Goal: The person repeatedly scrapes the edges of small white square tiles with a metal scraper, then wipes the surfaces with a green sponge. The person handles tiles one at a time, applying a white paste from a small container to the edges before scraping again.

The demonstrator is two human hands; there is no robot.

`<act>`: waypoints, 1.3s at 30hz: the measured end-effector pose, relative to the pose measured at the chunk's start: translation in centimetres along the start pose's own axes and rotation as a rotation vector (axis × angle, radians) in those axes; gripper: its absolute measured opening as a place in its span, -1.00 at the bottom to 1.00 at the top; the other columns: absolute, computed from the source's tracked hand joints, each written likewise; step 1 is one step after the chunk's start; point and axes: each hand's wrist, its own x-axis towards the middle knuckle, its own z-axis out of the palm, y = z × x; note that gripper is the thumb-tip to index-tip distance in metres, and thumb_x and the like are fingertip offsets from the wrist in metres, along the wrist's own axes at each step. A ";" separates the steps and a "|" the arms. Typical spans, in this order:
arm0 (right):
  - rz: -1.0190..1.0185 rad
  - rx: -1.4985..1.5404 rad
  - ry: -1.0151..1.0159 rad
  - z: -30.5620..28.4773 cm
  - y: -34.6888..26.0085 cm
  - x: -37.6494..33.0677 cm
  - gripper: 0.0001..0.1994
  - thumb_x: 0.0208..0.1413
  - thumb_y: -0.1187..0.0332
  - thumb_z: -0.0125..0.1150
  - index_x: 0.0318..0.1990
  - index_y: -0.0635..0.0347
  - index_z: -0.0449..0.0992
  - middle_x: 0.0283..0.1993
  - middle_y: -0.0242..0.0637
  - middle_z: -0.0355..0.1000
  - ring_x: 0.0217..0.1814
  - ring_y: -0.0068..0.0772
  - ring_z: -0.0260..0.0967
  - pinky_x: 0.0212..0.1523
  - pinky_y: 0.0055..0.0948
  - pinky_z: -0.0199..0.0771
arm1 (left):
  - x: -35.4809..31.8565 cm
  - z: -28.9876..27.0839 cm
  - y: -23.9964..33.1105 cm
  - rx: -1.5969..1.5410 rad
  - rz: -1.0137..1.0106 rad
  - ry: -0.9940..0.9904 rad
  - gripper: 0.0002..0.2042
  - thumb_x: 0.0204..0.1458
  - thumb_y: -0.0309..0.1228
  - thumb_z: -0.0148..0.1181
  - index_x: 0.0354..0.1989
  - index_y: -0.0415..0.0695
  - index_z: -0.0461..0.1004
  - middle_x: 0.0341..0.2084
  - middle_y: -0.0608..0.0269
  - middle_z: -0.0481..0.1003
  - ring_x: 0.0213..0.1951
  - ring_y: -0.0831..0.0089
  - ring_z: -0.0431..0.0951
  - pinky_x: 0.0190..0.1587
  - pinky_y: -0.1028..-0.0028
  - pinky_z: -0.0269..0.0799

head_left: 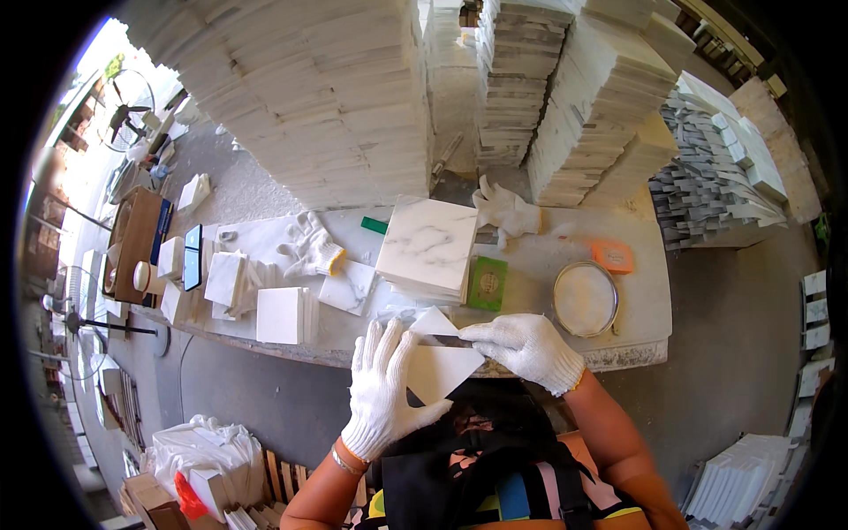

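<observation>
A white stone tile [439,369] lies tilted at the front edge of the work table, a corner pointing toward me. My left hand [384,389], in a white knit glove, grips its left side, fingers straight and thumb across the lower edge. My right hand [527,350], gloved the same way, is closed in a pinch at the tile's far right corner. What its fingertips hold is too small to make out. Just beyond the tile shows a white triangular piece [434,321]. Behind it stands a stack of grey-veined marble tiles [427,243], next to a green box [488,283].
Empty gloves [311,246] lie beyond my hands. At right are a round metal tin [586,299] and an orange box [611,256]. Small tile stacks [281,315] and a phone [193,257] sit at left. Tall tile stacks [300,97] wall off the far side.
</observation>
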 end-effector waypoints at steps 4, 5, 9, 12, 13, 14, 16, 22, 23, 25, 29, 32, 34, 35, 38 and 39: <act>-0.063 -0.083 -0.118 -1.2 -0.5 -1.0 -0.72 0.13 0.39 0.39 0.02 0.07 0.71 -0.18 -0.15 0.65 -0.26 -0.09 0.60 -0.20 -0.24 0.61 | -0.4 -0.3 0.4 -0.016 -0.081 -0.018 0.01 -0.37 -0.06 0.62 0.36 -0.21 0.33 0.36 -0.21 0.31 0.42 -0.29 0.22 0.45 -0.16 0.08; -0.102 -0.072 -0.109 -1.0 0.1 -1.2 -0.71 0.12 0.38 0.39 0.03 0.05 0.70 -0.21 -0.17 0.65 -0.29 -0.10 0.60 -0.22 -0.22 0.61 | -0.3 -0.4 0.3 -0.031 -0.076 -0.007 0.01 -0.37 -0.07 0.62 0.36 -0.20 0.34 0.37 -0.20 0.31 0.43 -0.29 0.22 0.45 -0.15 0.08; -0.205 -0.079 -0.080 -0.9 1.1 0.0 -0.69 0.17 0.33 0.35 0.07 -0.03 0.66 -0.25 -0.25 0.63 -0.28 -0.12 0.58 -0.24 -0.22 0.59 | -0.3 -0.4 0.8 -0.060 -0.139 -0.018 0.00 -0.37 -0.05 0.62 0.37 -0.14 0.35 0.39 -0.16 0.30 0.46 -0.27 0.18 0.46 -0.13 0.09; -0.234 -0.054 -0.046 -0.5 1.4 1.0 -0.69 0.17 0.34 0.34 0.08 0.01 0.65 -0.25 -0.24 0.63 -0.27 -0.12 0.59 -0.25 -0.20 0.60 | 0.3 -1.0 1.7 -0.060 -0.182 -0.034 0.00 -0.36 -0.04 0.62 0.38 -0.11 0.35 0.40 -0.16 0.30 0.46 -0.29 0.17 0.47 -0.11 0.09; -0.246 -0.079 -0.066 -0.6 1.4 1.0 -0.69 0.17 0.35 0.34 0.08 0.02 0.65 -0.25 -0.23 0.63 -0.28 -0.12 0.59 -0.25 -0.20 0.60 | 0.2 -0.8 1.8 -0.051 -0.190 -0.016 0.00 -0.35 -0.03 0.62 0.38 -0.11 0.36 0.39 -0.16 0.30 0.46 -0.29 0.18 0.46 -0.10 0.10; -0.256 -0.104 -0.083 -0.7 1.3 1.0 -0.69 0.18 0.35 0.33 0.08 0.03 0.65 -0.26 -0.23 0.63 -0.28 -0.11 0.59 -0.25 -0.19 0.60 | 0.1 -0.6 1.9 -0.041 -0.197 0.000 -0.01 -0.35 -0.03 0.62 0.37 -0.12 0.36 0.39 -0.15 0.30 0.45 -0.29 0.19 0.46 -0.09 0.12; -0.192 -0.084 -0.156 -1.5 0.7 0.4 -0.69 0.17 0.39 0.35 0.08 0.09 0.65 -0.19 -0.15 0.65 -0.24 -0.08 0.62 -0.21 -0.22 0.63 | -0.2 0.1 1.8 -0.046 -0.200 0.042 -0.01 -0.35 -0.03 0.62 0.36 -0.13 0.37 0.38 -0.15 0.31 0.45 -0.29 0.20 0.45 -0.07 0.15; -0.170 -0.014 -0.164 -2.1 0.3 0.1 -0.68 0.17 0.41 0.37 0.10 0.13 0.65 -0.10 -0.09 0.66 -0.16 -0.06 0.65 -0.13 -0.25 0.66 | -0.2 0.4 1.8 -0.067 -0.178 0.090 -0.05 -0.35 -0.06 0.61 0.33 -0.16 0.39 0.36 -0.12 0.35 0.43 -0.28 0.23 0.42 -0.02 0.22; -0.177 0.005 -0.157 -2.1 0.4 0.4 -0.68 0.17 0.41 0.37 0.10 0.13 0.65 -0.09 -0.09 0.66 -0.15 -0.06 0.66 -0.12 -0.25 0.66 | -0.2 0.4 1.8 -0.064 -0.172 0.095 -0.05 -0.35 -0.07 0.61 0.32 -0.16 0.39 0.35 -0.12 0.35 0.43 -0.28 0.23 0.41 -0.02 0.23; -0.206 -0.046 -0.122 -1.7 0.5 0.8 -0.69 0.19 0.41 0.33 0.10 0.10 0.64 -0.07 -0.13 0.66 -0.14 -0.07 0.65 -0.12 -0.24 0.65 | -0.1 0.4 1.7 -0.066 -0.162 0.099 -0.05 -0.36 -0.08 0.61 0.32 -0.16 0.40 0.35 -0.12 0.36 0.42 -0.29 0.24 0.41 -0.02 0.24; -0.166 -0.061 -0.136 -1.7 0.2 0.1 -0.68 0.19 0.41 0.31 0.12 0.09 0.62 -0.05 -0.15 0.66 -0.14 -0.08 0.65 -0.13 -0.23 0.65 | -0.2 0.4 1.8 -0.071 -0.171 0.122 -0.06 -0.38 -0.10 0.61 0.30 -0.17 0.41 0.33 -0.12 0.37 0.41 -0.30 0.26 0.40 -0.02 0.26; -0.107 -0.069 -0.145 -1.8 -0.4 -1.0 -0.67 0.17 0.45 0.36 0.10 0.15 0.64 -0.07 -0.07 0.66 -0.14 -0.05 0.66 -0.12 -0.26 0.66 | -0.3 0.6 1.7 -0.092 -0.164 0.134 -0.07 -0.39 -0.13 0.60 0.29 -0.19 0.41 0.32 -0.12 0.38 0.40 -0.31 0.27 0.40 -0.03 0.28; -0.108 -0.082 -0.119 -1.4 -0.7 -1.4 -0.64 0.17 0.45 0.34 0.14 0.13 0.61 -0.09 -0.08 0.66 -0.19 -0.06 0.65 -0.16 -0.23 0.65 | -0.2 0.6 1.6 -0.101 -0.156 0.137 -0.08 -0.40 -0.14 0.60 0.28 -0.20 0.41 0.31 -0.13 0.39 0.40 -0.32 0.27 0.39 -0.03 0.29; -0.133 -0.079 -0.092 -0.9 -0.3 -1.6 -0.62 0.16 0.43 0.33 0.16 0.12 0.60 -0.10 -0.11 0.66 -0.22 -0.08 0.64 -0.20 -0.21 0.64 | -0.2 0.7 1.6 -0.104 -0.155 0.139 -0.08 -0.41 -0.15 0.60 0.27 -0.20 0.41 0.31 -0.13 0.39 0.40 -0.33 0.27 0.38 -0.04 0.30; -0.172 -0.114 -0.042 0.2 -0.2 -1.8 -0.58 0.15 0.43 0.32 0.20 0.13 0.57 -0.17 -0.12 0.65 -0.29 -0.10 0.62 -0.26 -0.19 0.62 | -0.3 0.7 1.7 -0.104 -0.153 0.139 -0.08 -0.41 -0.17 0.60 0.27 -0.21 0.41 0.31 -0.13 0.38 0.40 -0.33 0.27 0.37 -0.04 0.31; -0.179 -0.135 -0.031 0.4 -0.4 -1.8 -0.57 0.14 0.43 0.32 0.21 0.14 0.56 -0.19 -0.12 0.64 -0.30 -0.11 0.62 -0.27 -0.19 0.62 | -0.2 0.7 1.7 -0.103 -0.151 0.140 -0.08 -0.41 -0.17 0.60 0.27 -0.21 0.41 0.31 -0.13 0.38 0.40 -0.33 0.27 0.37 -0.04 0.31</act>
